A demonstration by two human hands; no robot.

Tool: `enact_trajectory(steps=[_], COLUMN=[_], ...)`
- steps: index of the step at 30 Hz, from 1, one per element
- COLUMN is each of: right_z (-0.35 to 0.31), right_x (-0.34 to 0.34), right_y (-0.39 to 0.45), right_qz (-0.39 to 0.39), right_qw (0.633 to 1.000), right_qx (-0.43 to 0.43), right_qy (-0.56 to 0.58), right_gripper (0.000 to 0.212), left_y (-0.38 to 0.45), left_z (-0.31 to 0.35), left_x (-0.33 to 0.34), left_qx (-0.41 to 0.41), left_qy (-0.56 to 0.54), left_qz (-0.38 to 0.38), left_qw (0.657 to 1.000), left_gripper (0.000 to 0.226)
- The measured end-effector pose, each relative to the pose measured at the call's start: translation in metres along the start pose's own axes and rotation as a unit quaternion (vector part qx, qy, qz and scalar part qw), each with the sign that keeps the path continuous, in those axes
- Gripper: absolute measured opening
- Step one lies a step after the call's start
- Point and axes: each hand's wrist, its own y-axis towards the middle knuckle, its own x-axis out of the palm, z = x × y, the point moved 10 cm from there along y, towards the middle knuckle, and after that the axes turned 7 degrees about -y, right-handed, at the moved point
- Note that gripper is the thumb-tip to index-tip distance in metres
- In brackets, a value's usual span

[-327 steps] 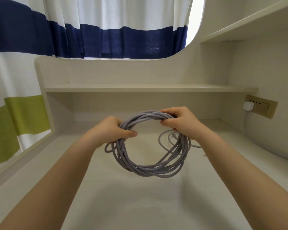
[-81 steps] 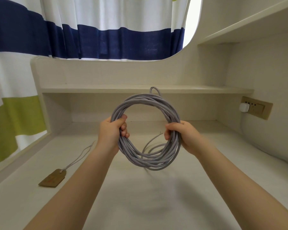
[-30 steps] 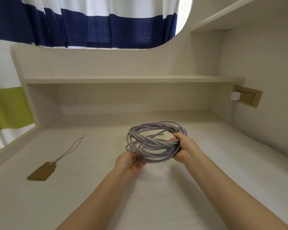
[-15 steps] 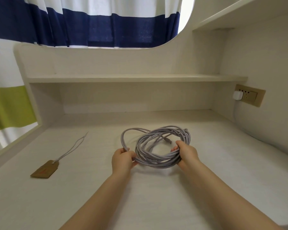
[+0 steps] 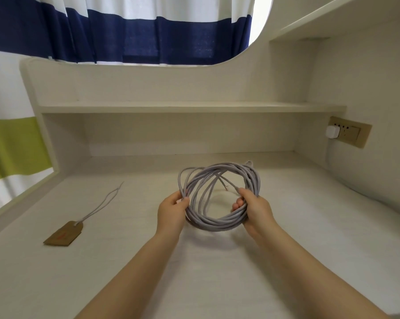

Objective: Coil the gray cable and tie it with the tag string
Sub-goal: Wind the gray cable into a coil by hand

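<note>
Pale desk (image 5: 217, 284), low shelf (image 5: 189, 107), striped curtain (image 5: 134, 35), wall socket (image 5: 348, 134)

this looks like a room in a home, maybe a bedroom or study corner. there is a built-in pale wooden desk (image 5: 217, 284) with a low shelf (image 5: 189, 107) above it, a striped curtain (image 5: 130, 31) in white, navy and green behind, and a wall socket (image 5: 348, 134) with a white plug (image 5: 332, 132).
</note>
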Motion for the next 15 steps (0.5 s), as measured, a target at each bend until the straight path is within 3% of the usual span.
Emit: enact_trajectory(steps=[5, 15], right_z=[-0.005, -0.017], right_x=[0.021, 0.057], right_y=[-0.005, -0.024], right_qz=[-0.079, -0.193], right_qw=[0.996, 0.977], right_qx=[-0.005, -0.026], right_qy=[0.039, 0.082], right_gripper=[0.033, 0.040], left_y=[0.004, 0.003], left_z=[-0.004, -0.008], left_x=[-0.001, -0.016], left_qx=[0.009, -0.010], left_qy=[0.021, -0.038], left_qz=[-0.007, 0.077], left_qw=[1.000, 0.996], left_gripper=[0.030, 0.029])
